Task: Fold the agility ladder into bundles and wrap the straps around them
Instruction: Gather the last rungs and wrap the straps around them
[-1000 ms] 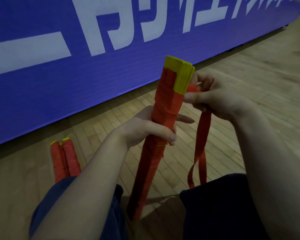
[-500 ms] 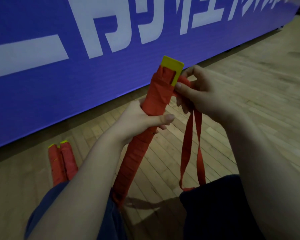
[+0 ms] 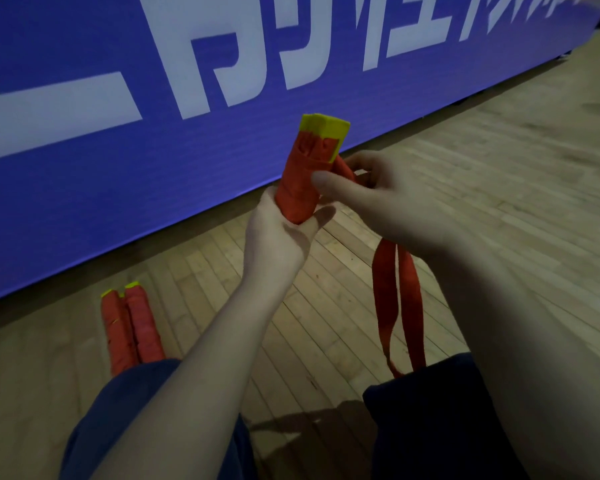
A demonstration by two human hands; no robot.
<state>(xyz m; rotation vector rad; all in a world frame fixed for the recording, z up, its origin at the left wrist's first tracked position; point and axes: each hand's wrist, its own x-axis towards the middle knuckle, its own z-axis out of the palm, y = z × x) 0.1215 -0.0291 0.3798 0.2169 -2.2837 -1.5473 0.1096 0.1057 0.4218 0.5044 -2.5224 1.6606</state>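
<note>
The left grip (image 3: 281,233) is clamping the ladder bundle (image 3: 302,181), yellow end up, above the floor (image 3: 499,174), while the right grip (image 3: 385,202) is closing round the loose strap (image 3: 395,306) just beside it. Each turn should probably be going on taut, flat and overlapping.

Open floor (image 3: 499,209) to our right, banner (image 3: 84,202) walling the front, two bundles (image 3: 142,323) beside our left knee (image 3: 136,393), held bundle (image 3: 302,181) upright centre, strap loop (image 3: 383,299) (off the right hand (image 3: 378,209)) hanging to our right knee (image 3: 430,410).
</note>
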